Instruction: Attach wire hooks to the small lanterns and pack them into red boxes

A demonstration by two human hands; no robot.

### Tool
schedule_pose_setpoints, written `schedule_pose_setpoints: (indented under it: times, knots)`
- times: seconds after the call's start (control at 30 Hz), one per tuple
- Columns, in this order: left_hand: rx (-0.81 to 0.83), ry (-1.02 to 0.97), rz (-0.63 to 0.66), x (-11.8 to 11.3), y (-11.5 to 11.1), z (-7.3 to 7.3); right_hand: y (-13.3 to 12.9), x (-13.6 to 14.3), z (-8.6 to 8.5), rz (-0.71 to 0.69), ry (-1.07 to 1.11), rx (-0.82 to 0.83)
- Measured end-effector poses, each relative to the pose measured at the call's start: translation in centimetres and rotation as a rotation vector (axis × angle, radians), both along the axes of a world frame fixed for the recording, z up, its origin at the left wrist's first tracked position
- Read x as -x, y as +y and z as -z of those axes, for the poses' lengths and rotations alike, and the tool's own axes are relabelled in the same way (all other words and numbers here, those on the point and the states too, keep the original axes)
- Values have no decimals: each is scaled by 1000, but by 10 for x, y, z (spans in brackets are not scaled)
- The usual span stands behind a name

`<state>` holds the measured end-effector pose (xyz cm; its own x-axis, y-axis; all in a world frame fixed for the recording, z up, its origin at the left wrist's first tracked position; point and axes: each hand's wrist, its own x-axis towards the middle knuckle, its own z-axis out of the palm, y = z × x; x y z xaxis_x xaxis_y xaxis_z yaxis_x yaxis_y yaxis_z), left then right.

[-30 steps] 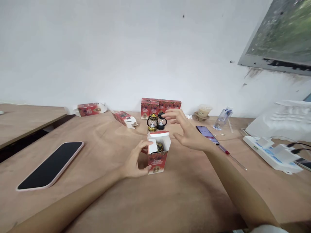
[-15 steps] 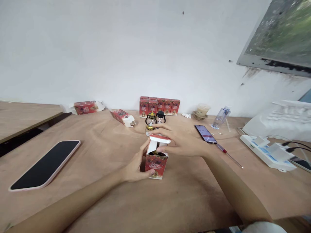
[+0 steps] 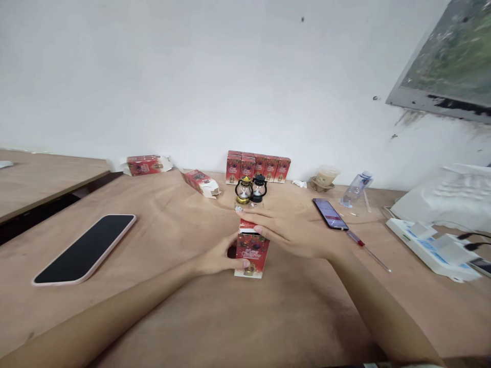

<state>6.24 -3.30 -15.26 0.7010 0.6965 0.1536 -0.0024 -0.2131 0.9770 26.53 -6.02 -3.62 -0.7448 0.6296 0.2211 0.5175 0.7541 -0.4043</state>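
Red Christmas box [image 3: 253,248] stands upright in the left hand's [image 3: 217,258] grasp; the flattened right hand [image 3: 295,235] bears on its lid [image 3: 247,224], apparently mid-closure. The visible gap calls for even downward pressure.

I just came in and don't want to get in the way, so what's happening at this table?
Someone's left hand holds a red box upright on the table, while the right hand is on its top flap, which is nearly down. Just beyond stand two small lanterns, with more red boxes lined up by the wall.
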Motion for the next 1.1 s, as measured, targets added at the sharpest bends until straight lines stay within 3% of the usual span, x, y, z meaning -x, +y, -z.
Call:
schedule_pose_setpoints:
  times: [0.4,0.5,0.6,0.73,0.83,0.97,1.1]
  knots:
    - [116,-37,31,-1,3,2,-22,15,3,191,-372,-109]
    - [73,14,38,0,6,4,-16,10,2,191,-350,-133]
    - [-100,110,23,0,7,5,-1,-10,-8,123,-309,-44]
    - [-568,426,39,0,2,3,29,-57,-38,179,-261,50]
    - [-799,590,128,-1,-2,0,63,-85,-62,427,-232,51]
    - [-859,699,195,-4,-8,-2,130,-93,-73,658,-77,-35]
    - [-842,766,211,-7,-12,-1,199,-74,-54,948,121,38]
